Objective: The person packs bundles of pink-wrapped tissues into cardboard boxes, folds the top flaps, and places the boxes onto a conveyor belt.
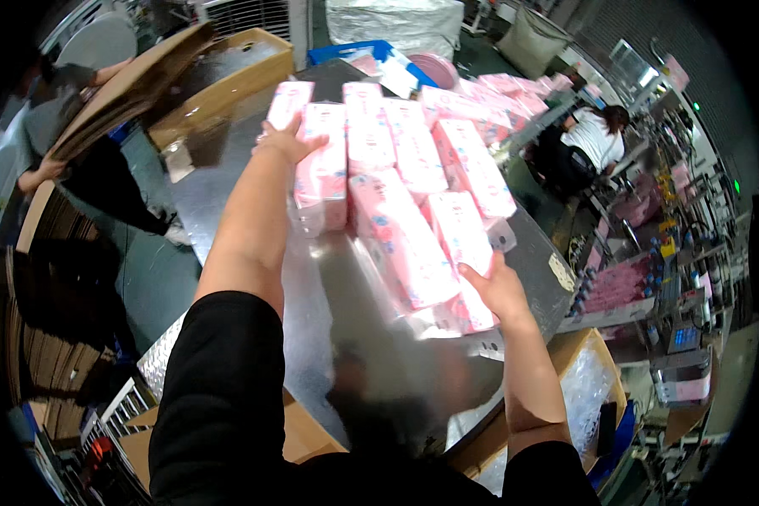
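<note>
Several plastic-wrapped tissue packs [401, 240], pink and white with small printed flowers, lie side by side on a metal table [312, 295]. My left hand [285, 145] reaches to the far left of the group with its fingers spread. It touches the pack [320, 160] there, and its thumb points right across the top. At the near right, my right hand [499, 291] rests against another tissue pack [462, 232], thumb over its top and fingers apart along its right side. Part of that hand's contact is hidden.
More pink packs [506, 93] are heaped beyond the table beside a blue crate [350, 52]. At left a person carries flat cardboard [135, 88]. Another person [594, 139] bends over machinery at right. Open cartons [594, 371] with clear plastic stand by the table.
</note>
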